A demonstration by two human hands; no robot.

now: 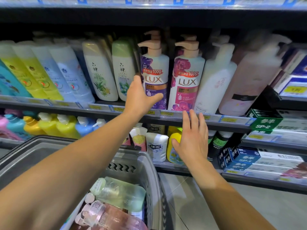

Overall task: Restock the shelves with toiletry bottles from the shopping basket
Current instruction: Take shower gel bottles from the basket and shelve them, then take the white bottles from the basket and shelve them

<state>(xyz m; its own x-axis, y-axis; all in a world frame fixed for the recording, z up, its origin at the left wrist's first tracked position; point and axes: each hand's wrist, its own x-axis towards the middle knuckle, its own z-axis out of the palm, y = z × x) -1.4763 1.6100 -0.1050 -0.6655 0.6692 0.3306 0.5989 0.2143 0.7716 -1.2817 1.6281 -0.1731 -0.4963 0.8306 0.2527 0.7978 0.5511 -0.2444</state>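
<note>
**Toiletry bottles: one on the shelf under our left hand, more in the basket**

Toiletry bottles fill the middle shelf [174,114], and we have our left hand [141,97] on the purple LUX pump bottle [155,72] standing upright there. Our left arm stretches long and straight from 8 o'clock toward the frame's centre. The fingers are spread and laid around the bottle's left side and lower front, thumb across the label; they touch the plastic, but we cannot tell how firmly they press.

Our right hand [193,140] hangs at 5 o'clock from that bottle, palm forward and flat, fingers straight and slightly apart, holding nothing. Its fingertips reach the price rail at the shelf edge; whether they touch it we cannot tell.

Just beside the purple bottle at 3 o'clock stands a pink LUX pump bottle [186,77], the same rounded white plastic with a peach pump head and glossy floral wrap. At 9 o'clock lean two flat white-and-green flip-cap bottles [109,72].

Our shopping basket [141,165], grey moulded plastic with wavy slots in its wall, sits at 6 o'clock. Inside lie a translucent pale green bottle [119,193] and a translucent pink bottle [113,216], both on their sides, touching.
</note>
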